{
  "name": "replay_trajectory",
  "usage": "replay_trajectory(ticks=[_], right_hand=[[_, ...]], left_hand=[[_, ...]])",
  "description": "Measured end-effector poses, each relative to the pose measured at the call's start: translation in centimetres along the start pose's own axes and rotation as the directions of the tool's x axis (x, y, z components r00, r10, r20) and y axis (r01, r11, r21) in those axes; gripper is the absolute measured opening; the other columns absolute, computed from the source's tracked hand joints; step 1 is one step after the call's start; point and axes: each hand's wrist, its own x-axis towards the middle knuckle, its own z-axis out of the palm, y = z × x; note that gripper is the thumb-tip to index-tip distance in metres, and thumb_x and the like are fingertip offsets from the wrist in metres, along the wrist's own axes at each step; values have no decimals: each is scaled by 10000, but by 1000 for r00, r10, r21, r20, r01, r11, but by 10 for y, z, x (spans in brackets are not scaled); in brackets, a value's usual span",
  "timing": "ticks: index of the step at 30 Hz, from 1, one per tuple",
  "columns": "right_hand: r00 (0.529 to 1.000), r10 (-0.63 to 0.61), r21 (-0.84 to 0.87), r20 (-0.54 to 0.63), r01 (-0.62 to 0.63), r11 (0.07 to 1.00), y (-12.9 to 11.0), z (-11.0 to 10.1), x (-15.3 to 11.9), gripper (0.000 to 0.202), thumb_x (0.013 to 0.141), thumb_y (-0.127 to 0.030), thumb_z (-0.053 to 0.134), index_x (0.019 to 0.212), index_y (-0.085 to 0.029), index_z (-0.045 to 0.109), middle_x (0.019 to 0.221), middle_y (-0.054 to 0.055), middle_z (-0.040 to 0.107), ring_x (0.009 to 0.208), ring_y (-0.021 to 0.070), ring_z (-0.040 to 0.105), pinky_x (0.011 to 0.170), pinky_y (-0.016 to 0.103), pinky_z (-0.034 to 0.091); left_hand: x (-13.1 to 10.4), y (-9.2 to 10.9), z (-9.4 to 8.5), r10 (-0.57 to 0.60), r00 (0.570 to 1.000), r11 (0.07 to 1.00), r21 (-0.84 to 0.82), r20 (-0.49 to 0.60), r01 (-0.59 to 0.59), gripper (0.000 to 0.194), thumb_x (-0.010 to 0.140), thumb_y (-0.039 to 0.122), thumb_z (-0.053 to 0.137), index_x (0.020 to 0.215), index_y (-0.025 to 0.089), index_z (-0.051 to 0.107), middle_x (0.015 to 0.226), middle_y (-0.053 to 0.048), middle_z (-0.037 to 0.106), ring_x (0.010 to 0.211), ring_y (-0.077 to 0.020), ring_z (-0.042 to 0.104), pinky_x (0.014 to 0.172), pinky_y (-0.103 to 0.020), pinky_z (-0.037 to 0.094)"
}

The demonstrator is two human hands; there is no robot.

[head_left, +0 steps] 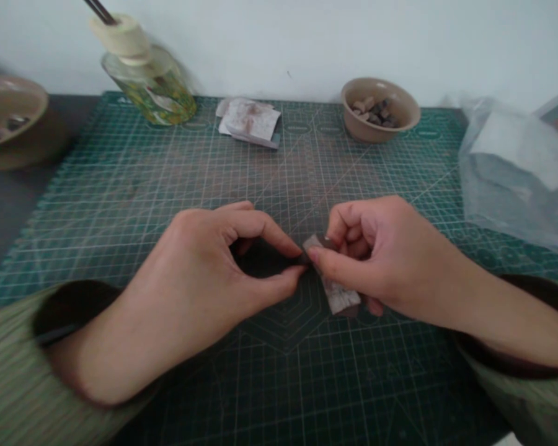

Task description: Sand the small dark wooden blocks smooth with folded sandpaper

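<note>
My left hand (214, 266) is closed in a pinch, thumb and forefinger tips on a small dark piece (305, 257) that is mostly covered. Against that piece, my right hand (381, 248) grips a folded strip of sandpaper (339, 296) between thumb and fingers. The strip has a pale, smudged back and a dark edge, and its lower end sticks out below the right thumb. Both hands meet above the middle of a green cutting mat (279, 384). The fingertips and the small piece are too blurred to show its exact shape.
Behind the hands lies a stack of smudged sandpaper pieces (251, 121). A brown bowl (381, 133) with several small chunks stands at the back right, another bowl (23, 148) at the far left. A reed diffuser bottle (155, 87) and a clear plastic bag (506, 186) flank the mat.
</note>
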Motion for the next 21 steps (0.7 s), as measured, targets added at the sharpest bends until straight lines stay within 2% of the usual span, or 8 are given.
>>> replay_trajectory(ticks=[7, 10, 13, 21], right_hand=[[999, 35, 4, 32, -35, 999, 1, 0, -1, 292, 922, -231, 872, 781, -217, 618, 541, -71, 685, 340, 93, 607, 303, 140, 399], [999, 5, -8, -33, -5, 1000, 0, 1, 0, 310, 920, -245, 892, 772, -212, 621, 532, -62, 685, 348, 89, 608, 314, 134, 395], [1000, 7, -9, -17, -7, 1000, -2, 1, 0, 325, 926, -256, 899, 767, -209, 620, 540, -57, 693, 347, 85, 604, 318, 133, 395], [1000, 10, -17, -4, -10, 1000, -1, 2, 0, 290, 928, -204, 860, 770, -211, 617, 536, -63, 688, 340, 88, 602, 308, 134, 389]], left_hand=[[0, -1, 1, -2, 1000, 1000, -1, -1, 2, 91, 813, 369, 849, 886, 333, 890, 873, 50, 821, 768, -178, 735, 696, -339, 491], [0, -1, 1, -11, 1000, 1000, 0, 1, 11, 108, 806, 383, 844, 892, 337, 892, 875, 50, 823, 766, -184, 738, 701, -348, 494], [0, -1, 0, -14, 1000, 1000, 1, 0, 14, 109, 798, 379, 842, 887, 344, 893, 862, 56, 822, 743, -175, 725, 688, -348, 482], [2, 1, 0, -16, 1000, 1000, 10, -6, 16, 88, 796, 367, 842, 866, 339, 888, 861, 56, 827, 751, -173, 729, 696, -343, 485]])
